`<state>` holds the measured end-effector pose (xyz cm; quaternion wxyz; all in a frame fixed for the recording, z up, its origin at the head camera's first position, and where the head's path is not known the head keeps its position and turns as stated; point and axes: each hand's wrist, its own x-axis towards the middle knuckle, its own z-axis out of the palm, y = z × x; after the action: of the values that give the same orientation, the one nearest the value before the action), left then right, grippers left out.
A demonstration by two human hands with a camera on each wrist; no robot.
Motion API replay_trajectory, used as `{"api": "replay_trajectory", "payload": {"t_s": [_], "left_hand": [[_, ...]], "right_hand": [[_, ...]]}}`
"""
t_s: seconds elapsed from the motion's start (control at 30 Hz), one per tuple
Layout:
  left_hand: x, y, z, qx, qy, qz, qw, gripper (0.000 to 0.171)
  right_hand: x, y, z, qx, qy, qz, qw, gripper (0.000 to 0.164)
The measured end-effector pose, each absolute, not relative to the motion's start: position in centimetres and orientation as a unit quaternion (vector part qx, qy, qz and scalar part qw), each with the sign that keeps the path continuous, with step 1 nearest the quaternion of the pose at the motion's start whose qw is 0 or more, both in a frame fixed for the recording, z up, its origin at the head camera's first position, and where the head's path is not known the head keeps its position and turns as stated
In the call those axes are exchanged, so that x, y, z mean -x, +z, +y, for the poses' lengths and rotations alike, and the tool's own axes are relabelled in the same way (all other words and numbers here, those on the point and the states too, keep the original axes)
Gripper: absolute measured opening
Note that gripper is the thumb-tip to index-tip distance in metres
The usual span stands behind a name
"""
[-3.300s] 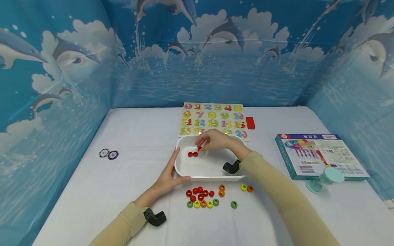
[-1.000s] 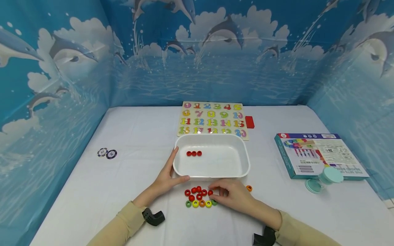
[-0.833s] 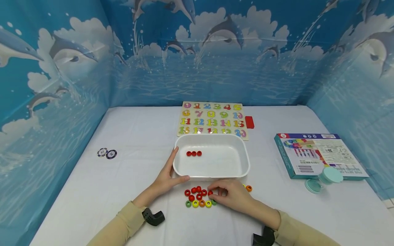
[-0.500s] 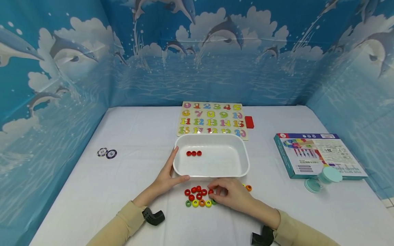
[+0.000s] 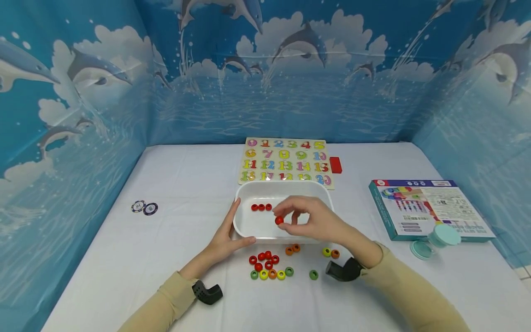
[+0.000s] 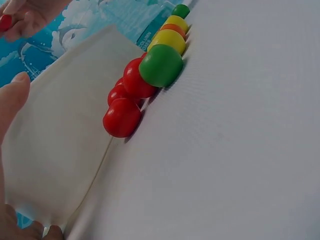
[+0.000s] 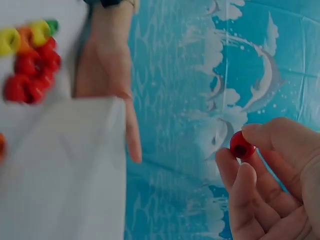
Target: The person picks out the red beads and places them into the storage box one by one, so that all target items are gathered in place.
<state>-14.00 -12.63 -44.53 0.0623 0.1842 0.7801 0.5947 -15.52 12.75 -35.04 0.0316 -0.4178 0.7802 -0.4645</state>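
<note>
My right hand pinches a red bead between thumb and fingertips, held up over the white tray. In the right wrist view the hole of that red bead faces the camera. Three red beads stand in a row inside the tray, toward its left side. My left hand rests against the tray's near left corner, fingers straight along the left side and thumb along the front. On the cloth in front of the tray lies a cluster of red beads.
A row of green, yellow and orange beads lies nearest me. Two orange beads, a yellow bead and a green bead sit farther right. Behind the tray is a number board; at right, a box; at left, two chips.
My right hand has lifted a red bead from the right of the cluster and carried it forward over the tray. Earlier it placed the third bead of the row. The left hand stays put.
</note>
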Motion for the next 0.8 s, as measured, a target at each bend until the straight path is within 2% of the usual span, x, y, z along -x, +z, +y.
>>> {"api": "replay_trajectory", "payload": {"t_s": [0.17, 0.37, 0.63, 0.8], "left_hand": [[14.0, -44.5, -12.7, -0.186, 0.595, 0.780, 0.063, 0.099], [14.0, -44.5, -12.7, -0.186, 0.598, 0.777, 0.068, 0.098], [14.0, -44.5, -12.7, -0.190, 0.598, 0.775, 0.070, 0.098], [14.0, -44.4, -12.8, -0.189, 0.598, 0.776, 0.068, 0.098]], "right_hand": [[20.1, -34.2, 11.3, 0.405, -0.495, 0.765, 0.069, 0.034], [24.4, -36.0, 9.1, 0.366, -0.509, 0.767, 0.136, 0.036], [25.5, -37.7, 7.5, 0.376, -0.512, 0.731, 0.247, 0.028], [26.5, -39.8, 7.1, 0.368, -0.479, 0.742, 0.290, 0.023]]}}
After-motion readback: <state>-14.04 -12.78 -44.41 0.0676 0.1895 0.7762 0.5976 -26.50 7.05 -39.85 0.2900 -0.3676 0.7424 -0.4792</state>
